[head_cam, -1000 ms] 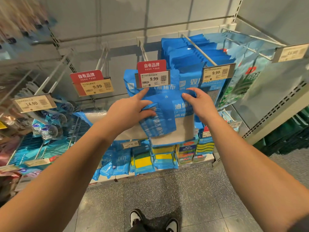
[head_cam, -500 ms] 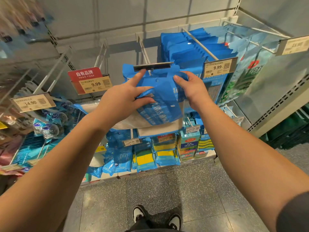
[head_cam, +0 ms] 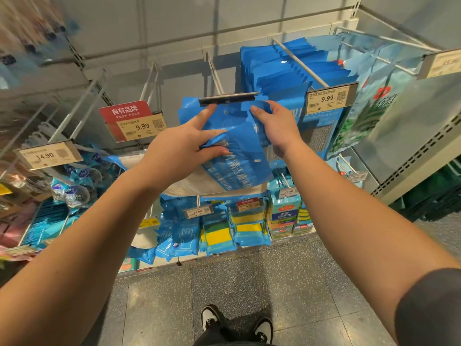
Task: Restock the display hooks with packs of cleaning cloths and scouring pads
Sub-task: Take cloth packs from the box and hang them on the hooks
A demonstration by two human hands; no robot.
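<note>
Both hands, left and right, had fingers curled round blue packs right under the hook, none threaded yet, while the neighbouring hook looked full already.

Both forearms are bare right down to the hands, left hand and right hand, no watch, no rings showing. A dark grey short sleeve caps the right upper arm. Down below, dark trousers and black sneakers with white laces and white soles.
</note>
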